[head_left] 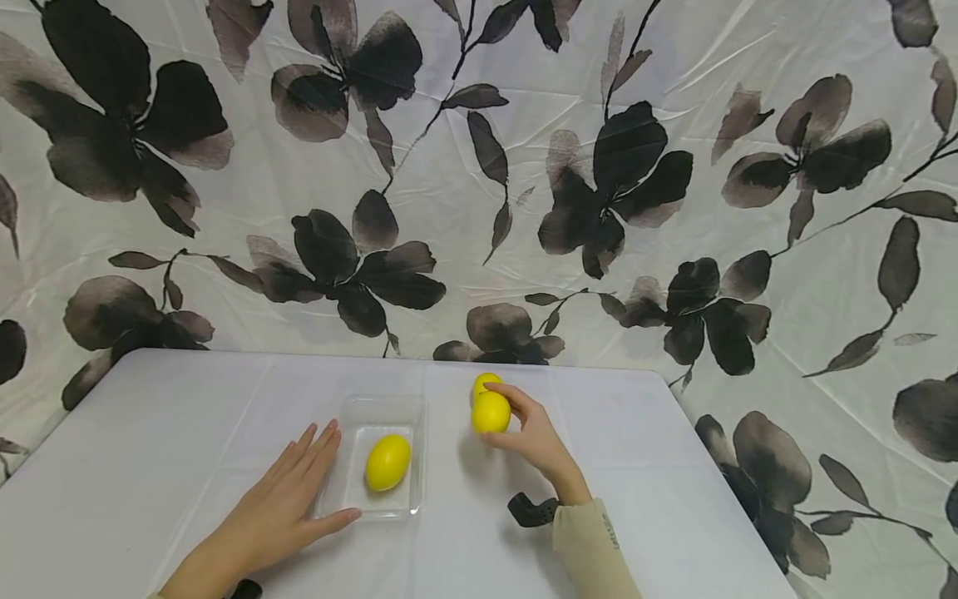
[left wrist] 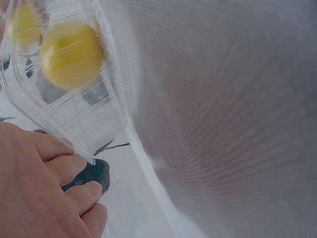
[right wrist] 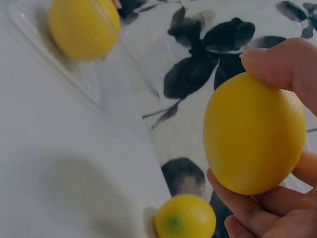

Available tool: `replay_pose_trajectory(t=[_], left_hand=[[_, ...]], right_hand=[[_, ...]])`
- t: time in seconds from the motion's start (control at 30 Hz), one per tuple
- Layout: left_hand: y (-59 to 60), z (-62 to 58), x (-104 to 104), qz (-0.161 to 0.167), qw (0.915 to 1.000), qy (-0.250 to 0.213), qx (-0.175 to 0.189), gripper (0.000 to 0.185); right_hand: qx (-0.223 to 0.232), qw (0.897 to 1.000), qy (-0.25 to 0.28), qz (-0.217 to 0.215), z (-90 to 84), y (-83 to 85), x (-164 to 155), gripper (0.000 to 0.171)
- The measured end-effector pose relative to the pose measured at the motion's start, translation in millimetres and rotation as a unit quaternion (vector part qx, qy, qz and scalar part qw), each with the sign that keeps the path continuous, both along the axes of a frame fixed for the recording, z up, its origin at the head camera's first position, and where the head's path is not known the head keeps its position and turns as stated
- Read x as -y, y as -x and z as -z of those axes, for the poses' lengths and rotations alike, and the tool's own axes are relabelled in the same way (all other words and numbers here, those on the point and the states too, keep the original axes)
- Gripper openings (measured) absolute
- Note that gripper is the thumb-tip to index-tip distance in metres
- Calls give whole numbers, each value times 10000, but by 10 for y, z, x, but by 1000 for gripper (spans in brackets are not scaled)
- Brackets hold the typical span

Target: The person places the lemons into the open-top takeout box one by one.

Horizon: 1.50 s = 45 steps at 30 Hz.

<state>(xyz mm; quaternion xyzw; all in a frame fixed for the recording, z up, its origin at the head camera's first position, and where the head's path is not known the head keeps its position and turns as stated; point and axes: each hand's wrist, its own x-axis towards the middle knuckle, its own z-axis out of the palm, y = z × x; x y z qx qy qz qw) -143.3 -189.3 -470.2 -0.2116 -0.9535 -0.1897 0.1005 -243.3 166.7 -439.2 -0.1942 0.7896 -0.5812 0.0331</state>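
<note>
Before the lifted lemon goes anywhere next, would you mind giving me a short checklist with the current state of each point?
1. Right hand grips the held lemon with fingers and thumb curled round it: ok.
2. Held lemon is off the table, as the right wrist view shows: ok.
3. Left hand lies flat against the clear tray, fingers straight: ok.
4. Tray has free room beside the lemon in the tray: ok, it seems.
5. Third lemon sits on the table behind the held one; whether the two touch: cannot tell.
6. Black strap by the right wrist lies away from the tray: ok.
</note>
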Motion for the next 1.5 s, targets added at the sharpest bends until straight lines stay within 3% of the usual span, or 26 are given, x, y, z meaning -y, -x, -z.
replay_pose_trajectory(t=[0.2, 0.3, 0.53, 0.77, 0.93, 1.1, 1.3, 1.5], left_hand=[[-5, 3, -3, -12, 10000, -20, 61, 104], [-9, 4, -5, -19, 10000, -23, 50, 104], [-7, -4, -9, -27, 10000, -34, 74, 104], [-2, -7, -12, -47, 9997, -41, 219, 105], [4, -2, -11, -71, 9996, -45, 266, 105], [7, -2, -8, -102, 9994, -12, 317, 105], [8, 5, 0, -80, 9998, 14, 167, 104], [5, -4, -7, -99, 9998, 6, 190, 104]], right_hand=[[-52, 9999, -95, -56, -367, -140, 270, 67], [-24, 10000, -62, 5, -442, -144, 385, 66], [92, 9996, 232, 106, -235, 100, 619, 67], [160, 9996, 172, 131, -267, 137, 850, 64], [182, 9989, -376, 190, -324, 122, 1032, 65], [187, 9918, -1235, 258, -369, 98, 1243, 66], [289, 9729, -2246, 464, -360, 80, 1502, 68], [406, 9542, -2911, 560, -332, 48, 1690, 68]])
